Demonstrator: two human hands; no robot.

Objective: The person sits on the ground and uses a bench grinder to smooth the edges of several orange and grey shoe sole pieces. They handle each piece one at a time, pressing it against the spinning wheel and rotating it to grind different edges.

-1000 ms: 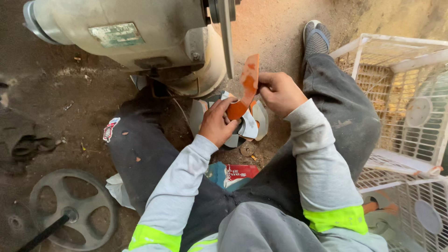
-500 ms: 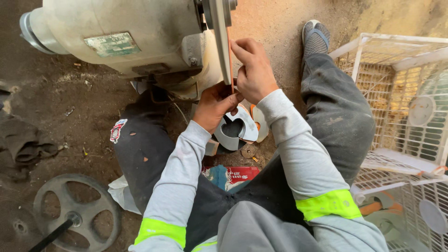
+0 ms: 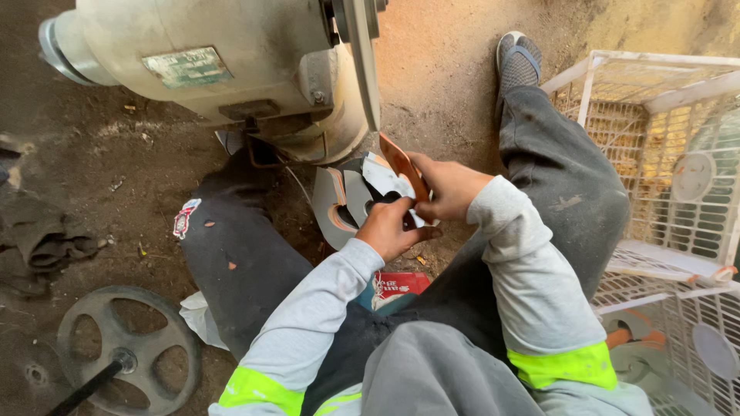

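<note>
- Both hands have dropped from high against the disc edge half a second ago to a spot near and below it, and the orange strip has come down with them.
- Head view, hands: the right hand (image 3: 447, 189) pinches the orange strip (image 3: 402, 163) between thumb and fingers, closed narrowly on it; the strip tilts, its far end pointing up toward the thin grey disc (image 3: 362, 58) and stopping just short of it.
- The left hand (image 3: 395, 229) is curled beside the right, its fingers against the near end of the strip; whether it grips the strip I cannot tell.
- Just beyond the hands, a round grey metal cover (image 3: 347, 202) with an orange rim mark leans on the ground between the knees.
- Head view, surroundings: a big cream motor (image 3: 208, 62) lies across the far left, carrying the disc at its right end.
- A spoked wheel (image 3: 116, 347) lies on the dirt floor (image 3: 447, 69) at near left, dark rags (image 3: 38, 243) farther left.
- White fan grilles (image 3: 663, 169) are stacked at right.
- A red packet (image 3: 401, 286) sits in the lap.
</note>
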